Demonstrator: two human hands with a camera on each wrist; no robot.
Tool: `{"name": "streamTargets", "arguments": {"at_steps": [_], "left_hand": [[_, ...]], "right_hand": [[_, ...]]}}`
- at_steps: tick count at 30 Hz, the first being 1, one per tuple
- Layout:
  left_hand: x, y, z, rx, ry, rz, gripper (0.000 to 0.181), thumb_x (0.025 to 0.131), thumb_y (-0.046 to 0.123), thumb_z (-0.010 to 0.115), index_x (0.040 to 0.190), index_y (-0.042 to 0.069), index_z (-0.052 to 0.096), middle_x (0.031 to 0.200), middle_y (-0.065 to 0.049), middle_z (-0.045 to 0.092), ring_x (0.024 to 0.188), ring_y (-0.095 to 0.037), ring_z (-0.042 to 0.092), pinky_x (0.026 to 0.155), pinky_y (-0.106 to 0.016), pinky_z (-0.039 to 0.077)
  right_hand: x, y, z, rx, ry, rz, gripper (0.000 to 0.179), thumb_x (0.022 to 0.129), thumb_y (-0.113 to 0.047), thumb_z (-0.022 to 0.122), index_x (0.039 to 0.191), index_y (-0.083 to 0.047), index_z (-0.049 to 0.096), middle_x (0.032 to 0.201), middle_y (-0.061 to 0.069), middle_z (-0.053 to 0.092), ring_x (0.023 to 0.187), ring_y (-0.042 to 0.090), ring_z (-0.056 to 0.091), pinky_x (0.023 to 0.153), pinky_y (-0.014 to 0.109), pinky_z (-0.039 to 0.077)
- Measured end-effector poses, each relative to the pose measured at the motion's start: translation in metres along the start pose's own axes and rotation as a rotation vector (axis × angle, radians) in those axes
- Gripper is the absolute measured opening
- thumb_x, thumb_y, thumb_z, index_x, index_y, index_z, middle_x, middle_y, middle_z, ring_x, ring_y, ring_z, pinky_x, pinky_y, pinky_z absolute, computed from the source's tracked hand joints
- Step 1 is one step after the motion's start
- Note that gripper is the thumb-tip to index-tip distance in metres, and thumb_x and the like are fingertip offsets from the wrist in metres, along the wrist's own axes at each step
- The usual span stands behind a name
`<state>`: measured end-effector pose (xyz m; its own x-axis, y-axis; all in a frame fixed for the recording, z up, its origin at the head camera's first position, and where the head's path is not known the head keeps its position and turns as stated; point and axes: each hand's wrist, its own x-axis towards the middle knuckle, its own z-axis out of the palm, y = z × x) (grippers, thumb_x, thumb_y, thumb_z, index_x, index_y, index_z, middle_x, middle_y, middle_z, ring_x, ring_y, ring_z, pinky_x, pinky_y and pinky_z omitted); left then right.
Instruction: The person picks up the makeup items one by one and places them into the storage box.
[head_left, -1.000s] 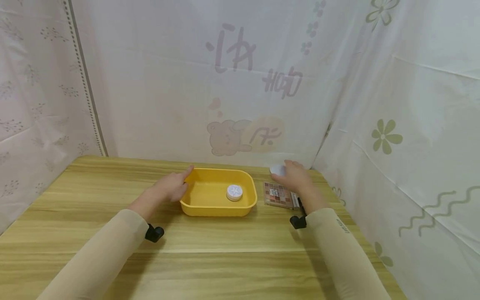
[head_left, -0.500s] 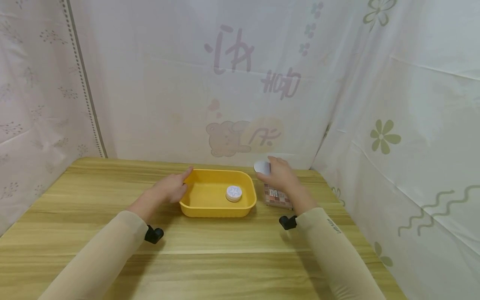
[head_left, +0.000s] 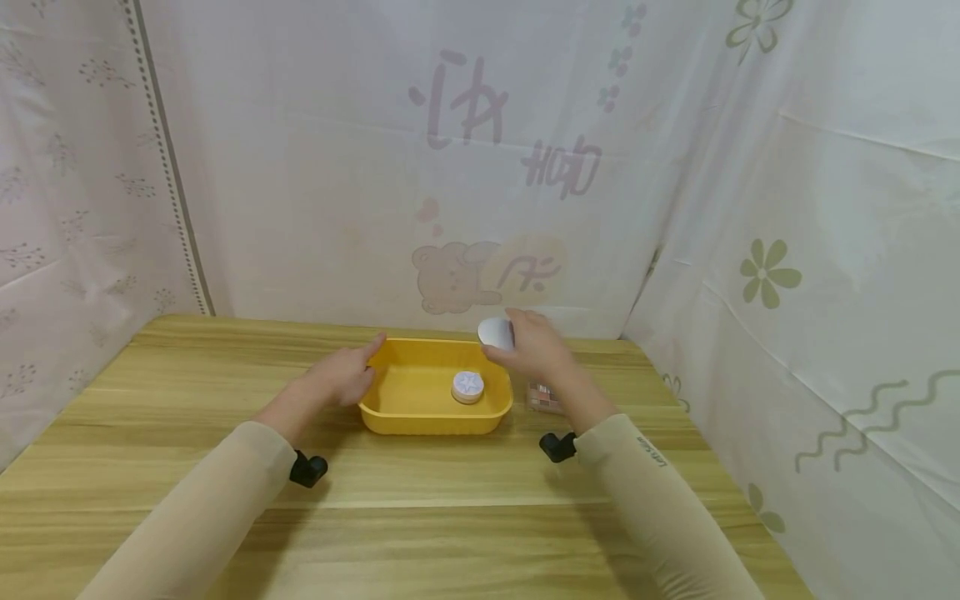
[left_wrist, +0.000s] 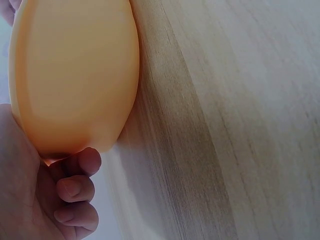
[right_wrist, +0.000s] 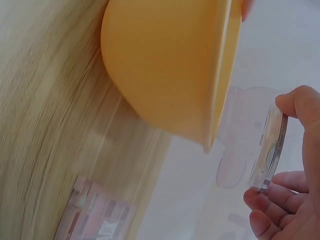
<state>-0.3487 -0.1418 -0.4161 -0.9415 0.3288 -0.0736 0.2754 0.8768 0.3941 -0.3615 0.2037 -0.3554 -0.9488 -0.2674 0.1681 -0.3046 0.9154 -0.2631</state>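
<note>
At the left end of the yellow plastic bin (head_left: 431, 424), my left hand (head_left: 342, 375) grips the rim, its thumb along the edge and its fingers curled against the end wall in the left wrist view. A small round white case (head_left: 467, 387) with a star on its lid sits inside the bin, toward the right. My right hand (head_left: 534, 346) pinches a flat round compact (head_left: 496, 333) between thumb and fingers, above the bin's back right corner. The right wrist view shows the compact (right_wrist: 269, 147) edge-on, with a clear rim, apart from the bin wall.
An eyeshadow palette (head_left: 544, 398) lies on the wooden table (head_left: 420, 533) just right of the bin, partly hidden by my right hand and forearm. Behind the table hangs a printed white curtain (head_left: 337, 183), with more curtain along the right side.
My right hand has carried the compact leftward from above the palette to the bin's back right corner. My left hand and the bin have stayed put.
</note>
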Motion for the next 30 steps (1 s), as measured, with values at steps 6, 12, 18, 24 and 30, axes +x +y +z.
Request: {"name": "streamTargets", "arguments": {"at_steps": [6,12,18,24,30], "left_hand": [[0.0,0.0,0.001,0.002,0.008,0.004,0.069,0.115,0.021,0.04,0.178,0.013,0.015,0.161,-0.031,0.054,0.1,-0.031,0.066,0.094,-0.048,0.052],[0.0,-0.001,0.001,0.006,0.012,0.007,0.069,0.114,0.021,0.04,0.178,0.013,0.014,0.162,-0.031,0.054,0.107,-0.033,0.066,0.098,-0.05,0.052],[0.0,0.0,0.001,0.007,0.01,0.012,0.07,0.114,0.02,0.04,0.178,0.012,0.014,0.163,-0.031,0.052,0.105,-0.033,0.066,0.097,-0.05,0.052],[0.0,-0.001,0.001,0.006,0.007,0.012,0.07,0.114,0.021,0.041,0.178,0.012,0.014,0.162,-0.031,0.053,0.102,-0.032,0.066,0.096,-0.049,0.052],[0.001,-0.001,0.002,0.01,0.02,0.021,0.069,0.113,0.019,0.041,0.177,0.01,0.016,0.156,-0.031,0.059,0.095,-0.03,0.066,0.094,-0.048,0.052]], "right_hand": [[0.0,-0.011,0.006,0.008,-0.007,-0.034,0.095,0.097,-0.057,0.075,0.166,0.0,0.042,0.164,0.025,0.052,0.147,0.042,0.053,0.118,0.058,0.051],[0.001,-0.021,0.011,-0.023,-0.02,-0.061,0.095,0.097,-0.058,0.075,0.166,-0.001,0.042,0.164,0.023,0.052,0.147,0.041,0.053,0.119,0.057,0.049],[0.001,-0.032,0.017,-0.007,-0.037,-0.085,0.093,0.098,-0.057,0.075,0.166,-0.003,0.042,0.163,0.022,0.053,0.146,0.041,0.054,0.117,0.055,0.051],[0.0,-0.043,0.024,-0.023,-0.044,-0.12,0.091,0.097,-0.056,0.076,0.164,-0.002,0.046,0.161,0.022,0.057,0.142,0.04,0.058,0.112,0.054,0.055],[0.001,-0.056,0.033,-0.042,-0.034,-0.185,0.076,0.095,-0.052,0.08,0.148,-0.002,0.057,0.144,0.017,0.069,0.127,0.034,0.066,0.108,0.049,0.056]]}}
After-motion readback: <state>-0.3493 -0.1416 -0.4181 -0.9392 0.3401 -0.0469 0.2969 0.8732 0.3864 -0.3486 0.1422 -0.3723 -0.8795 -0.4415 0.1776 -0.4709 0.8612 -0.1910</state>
